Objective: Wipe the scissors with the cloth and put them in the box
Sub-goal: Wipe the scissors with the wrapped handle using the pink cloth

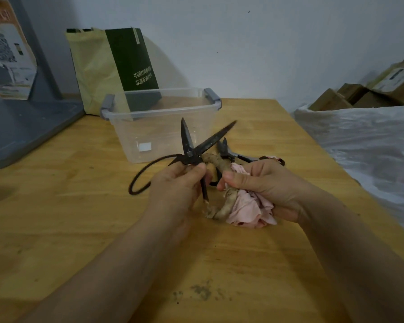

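Head view: a clear plastic storage box [135,134] stands open-topped on the wooden table [79,206], just beyond the hands. It has thin see-through walls, a grey latch [212,94] at each end and a white sticker on the near wall. The scissors are not in it.

The black iron scissors [189,157] are held above the table, between the hands and the box, with the blades spread in a V and the tips pointing toward the box. The metal is dark and matt. One handle is a bare wire loop curving out to the left. The other handle is bound in beige fabric strip.

The left hand [177,183] pinches the scissors just below the pivot. The right hand [264,183] grips a crumpled pink cloth [247,208] and clamps it against the wrapped handle, thumb on top.

A second, smaller pair of scissors [229,152] lies on the table behind the right hand. A green-and-tan paper bag [96,71] stands behind the box.
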### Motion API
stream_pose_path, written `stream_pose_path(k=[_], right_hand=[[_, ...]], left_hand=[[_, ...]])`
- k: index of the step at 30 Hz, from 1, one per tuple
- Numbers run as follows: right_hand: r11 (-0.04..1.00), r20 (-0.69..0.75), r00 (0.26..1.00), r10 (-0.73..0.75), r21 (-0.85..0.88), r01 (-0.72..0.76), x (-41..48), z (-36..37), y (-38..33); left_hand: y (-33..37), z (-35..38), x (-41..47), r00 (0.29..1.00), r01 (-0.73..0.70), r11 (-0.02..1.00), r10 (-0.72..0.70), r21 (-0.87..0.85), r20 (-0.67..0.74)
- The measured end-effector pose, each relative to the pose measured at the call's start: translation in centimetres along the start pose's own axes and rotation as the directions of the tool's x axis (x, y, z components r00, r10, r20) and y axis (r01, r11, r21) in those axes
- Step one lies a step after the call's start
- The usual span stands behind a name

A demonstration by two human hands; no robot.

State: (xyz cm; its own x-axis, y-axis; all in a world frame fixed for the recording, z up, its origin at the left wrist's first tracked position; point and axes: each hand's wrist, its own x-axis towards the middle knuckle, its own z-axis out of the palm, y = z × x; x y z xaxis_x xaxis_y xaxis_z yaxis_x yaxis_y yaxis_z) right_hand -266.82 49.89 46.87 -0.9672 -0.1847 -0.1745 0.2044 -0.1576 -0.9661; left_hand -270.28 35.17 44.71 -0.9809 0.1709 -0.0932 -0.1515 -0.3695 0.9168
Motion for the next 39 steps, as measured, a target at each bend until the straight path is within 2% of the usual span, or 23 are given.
stream_pose_path(k=[1,3,5,6,8,10,11,13,15,16,17,19,21,23,28,30,34,39], right_hand=[[0.999,0.014,1.000,0.025,-0.040,-0.024,0.1,0.1,0.0],[0.970,-0.004,0.997,0.072,-0.231,-0.071,0.2,-0.1,0.3],[0.886,-0.108,0.989,0.105,-0.441,-0.142,-0.3,-0.4,-0.2],[0.851,-0.186,0.977,0.100,-0.492,-0.181,-0.6,-1.0,-0.7],[0.816,-0.328,0.944,0.034,-0.537,-0.216,-1.7,-2.6,-1.9],[0.792,-0.488,0.866,-0.107,-0.569,-0.223,-2.4,-4.2,-2.7],[0.822,-0.552,0.820,-0.154,-0.532,-0.203,-2.4,-4.8,-2.7],[0.944,-0.602,0.784,-0.151,-0.323,-0.066,-1.7,-5.0,-2.6],[0.986,-0.590,0.791,-0.160,-0.125,0.106,-0.9,-4.0,-2.6],[0.980,-0.566,0.801,-0.193,-0.147,0.132,-0.8,-3.5,-2.5],[0.960,-0.531,0.811,-0.245,-0.251,0.126,-0.8,-2.9,-2.2],[0.858,-0.372,0.847,-0.379,-0.485,0.170,-0.6,-2.0,-1.2],[0.736,-0.232,0.840,-0.491,-0.626,0.258,0.2,-1.2,-0.3],[0.646,-0.157,0.830,-0.535,-0.710,0.282,1.2,-0.8,0.6],[0.644,-0.096,0.837,-0.538,-0.688,0.335,1.9,-0.7,1.5],[0.605,-0.092,0.829,-0.551,-0.728,0.322,2.1,-0.8,1.7],[0.600,-0.118,0.827,-0.550,-0.744,0.293,2.7,-0.5,2.1],[0.568,-0.170,0.751,-0.638,-0.763,0.310,3.4,0.4,2.8]], left_hand=[[-0.1,0.0,0.0,1.000,-0.016,1.000,0.016,-0.023,-0.006],[0.0,-0.1,-0.1,1.000,-0.019,0.999,0.019,-0.035,-0.012],[0.3,-0.2,-0.2,1.000,0.007,1.000,-0.007,-0.013,-0.007],[0.2,-0.3,-0.2,1.000,0.023,1.000,-0.023,0.014,-0.003],[0.1,-0.5,-0.1,0.999,0.041,0.993,-0.042,0.107,0.001],[-0.1,-0.6,-0.2,0.999,0.053,0.984,-0.054,0.172,0.004],[-0.1,-0.5,-0.2,0.998,0.059,0.981,-0.063,0.184,0.015],[-0.3,-0.4,-0.4,0.996,0.064,0.978,-0.076,0.197,0.053],[-0.5,-0.4,-0.6,0.993,0.060,0.971,-0.082,0.233,0.089],[-0.7,-0.4,-0.6,0.991,0.059,0.967,-0.086,0.247,0.102],[-0.8,-0.4,-0.7,0.990,0.060,0.966,-0.090,0.252,0.110],[-0.8,-0.2,-0.9,0.989,0.067,0.968,-0.096,0.242,0.111],[-0.9,0.0,-1.0,0.992,0.056,0.970,-0.082,0.239,0.099],[-1.1,0.2,-1.0,0.994,0.019,0.963,-0.047,0.270,0.097],[-1.4,0.0,-0.7,0.995,-0.029,0.958,0.000,0.286,0.101],[-1.4,0.0,-0.8,0.992,-0.057,0.956,0.023,0.287,0.120],[-1.6,0.0,-1.1,0.989,-0.108,0.933,0.064,0.344,0.136],[-2.2,0.3,-1.1,0.986,-0.165,0.912,0.137,0.375,0.100]])
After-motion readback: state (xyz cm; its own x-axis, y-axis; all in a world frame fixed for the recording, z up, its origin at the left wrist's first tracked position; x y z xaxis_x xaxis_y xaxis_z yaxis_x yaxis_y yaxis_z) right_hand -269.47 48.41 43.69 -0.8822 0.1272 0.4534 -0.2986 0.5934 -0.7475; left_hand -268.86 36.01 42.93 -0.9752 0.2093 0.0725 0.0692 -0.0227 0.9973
